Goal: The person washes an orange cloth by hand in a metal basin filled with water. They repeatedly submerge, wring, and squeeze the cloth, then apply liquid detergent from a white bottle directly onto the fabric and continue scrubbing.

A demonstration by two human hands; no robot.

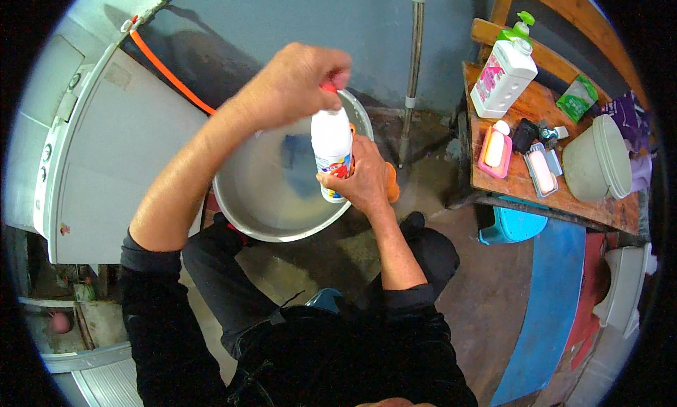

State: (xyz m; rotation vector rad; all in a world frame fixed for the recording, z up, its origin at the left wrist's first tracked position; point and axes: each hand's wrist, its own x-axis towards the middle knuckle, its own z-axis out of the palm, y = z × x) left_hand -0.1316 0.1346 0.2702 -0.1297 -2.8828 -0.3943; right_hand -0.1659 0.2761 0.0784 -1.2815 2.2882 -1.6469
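My right hand (362, 175) grips a white plastic bottle (331, 132) with a colourful label around its lower body, holding it upright. My left hand (312, 84), slightly blurred, is at the top of the bottle with its fingers around the red cap (329, 88). Behind both hands is a large round metal basin (283, 237) of cloudy water, with a dark blue cloth (301, 164) lying in it. An orange object (392, 184), partly hidden by my right hand, shows at the basin's right side.
A washing machine (121, 169) stands left, beside an orange hose (169, 75). At right, a wooden bench (521, 187) holds a white pump bottle (505, 76), soap in a pink dish (495, 149), another soap dish (541, 170) and a pale bucket (595, 158). A blue stool (513, 226) is below.
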